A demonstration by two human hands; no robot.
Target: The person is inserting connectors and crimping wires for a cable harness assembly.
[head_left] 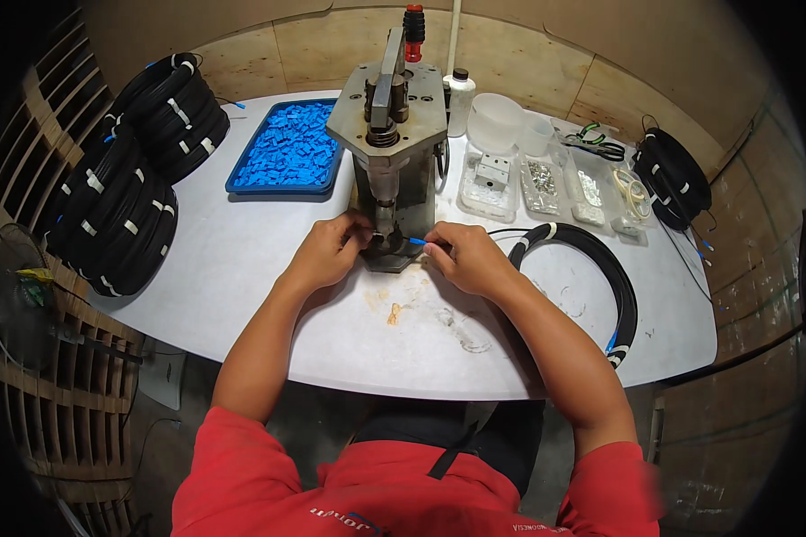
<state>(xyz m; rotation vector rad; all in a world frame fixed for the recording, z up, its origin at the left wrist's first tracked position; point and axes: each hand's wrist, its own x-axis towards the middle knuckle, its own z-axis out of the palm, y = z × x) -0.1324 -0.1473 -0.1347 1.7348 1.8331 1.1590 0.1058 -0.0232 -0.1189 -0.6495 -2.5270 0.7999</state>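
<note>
There are two hands (464, 255), one metal press (390, 148), one blue tray (278, 191), one white bottle (459, 100), two round tubs (495, 123), three stacks of black coils (121, 215), one separate coil (611, 273) and at least three clear trays (491, 215), their crowded edges blurring the count.

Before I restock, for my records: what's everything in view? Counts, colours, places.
Table: one, white, centre
Press: one, grey metal, mid-table
Tray: one, blue, left of press
Small pieces: uncountable, blue, in tray
Coil stacks: three, black, two left, one right
Loose coil: one, black, table's right
Bottle: one, white, right of press
Tubs: two, translucent, beside bottle
Parts boxes: several, clear, table's right
Metal block: one, silver, leftmost box
Rolls: count unclear, cream, among boxes
Tools: several, green and black, behind boxes
Slatted wood: count unclear, brown, left
Cable end: one, blue, at press
Shirt: one, red, bottom
Left hand: one, bare, at press
Right hand: one, bare, holding cable end
</note>
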